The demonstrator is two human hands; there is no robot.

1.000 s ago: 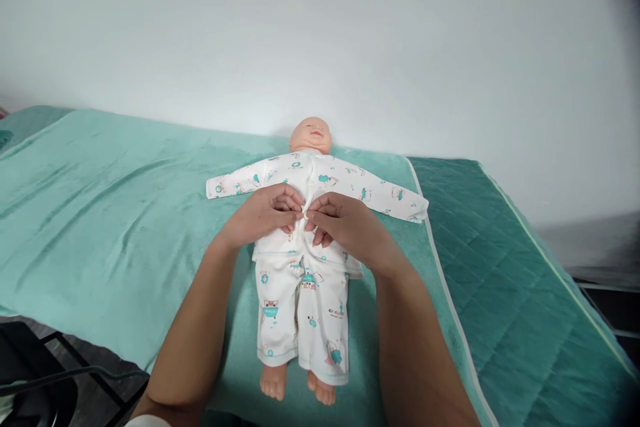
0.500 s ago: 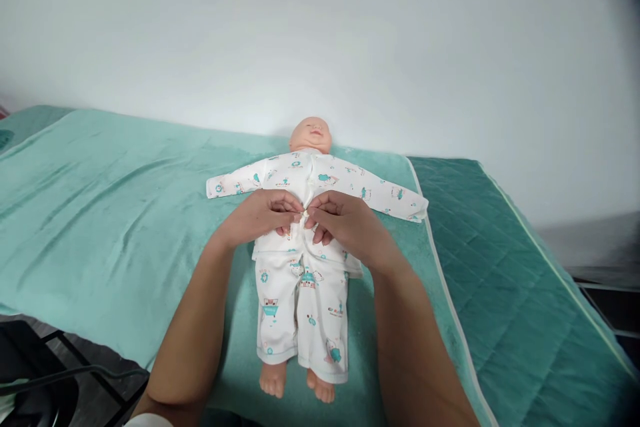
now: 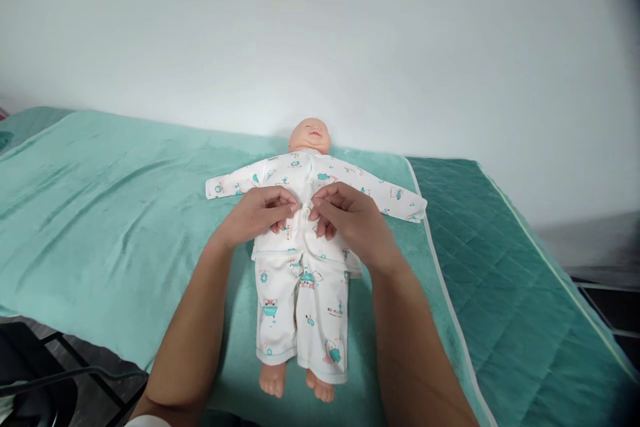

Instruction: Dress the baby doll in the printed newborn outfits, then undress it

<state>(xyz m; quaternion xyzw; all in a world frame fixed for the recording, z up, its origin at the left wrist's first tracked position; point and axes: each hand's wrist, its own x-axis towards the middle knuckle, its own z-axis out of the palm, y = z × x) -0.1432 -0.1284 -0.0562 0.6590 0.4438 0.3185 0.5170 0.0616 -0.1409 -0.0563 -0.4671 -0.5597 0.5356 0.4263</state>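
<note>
A baby doll point(image 3: 310, 135) lies on its back with its arms spread wide. It wears a white printed shirt point(image 3: 300, 167) and matching trousers point(image 3: 323, 320); its bare feet stick out of the legs. At the middle of the shirt front, a small pale button point(image 3: 306, 213) shows between my hands. My left hand point(image 3: 265, 212) pinches the shirt cloth just left of the button. On the button's other side, my right hand point(image 3: 345, 215) has thumb and forefinger closed on the shirt's front edge. My fingertips hide part of the cloth they grip.
Under the doll is a light green blanket point(image 3: 125, 213) with a pale edge. A darker green quilted cover point(image 3: 505, 280) extends to the right. Behind the bed rises a white wall point(image 3: 320, 33). A black chair-like object point(image 3: 30, 367) and a cable stand at lower left.
My fingertips have moved slightly apart, my right hand rising a little. The button between them is more visible now. The doll lies as before.
</note>
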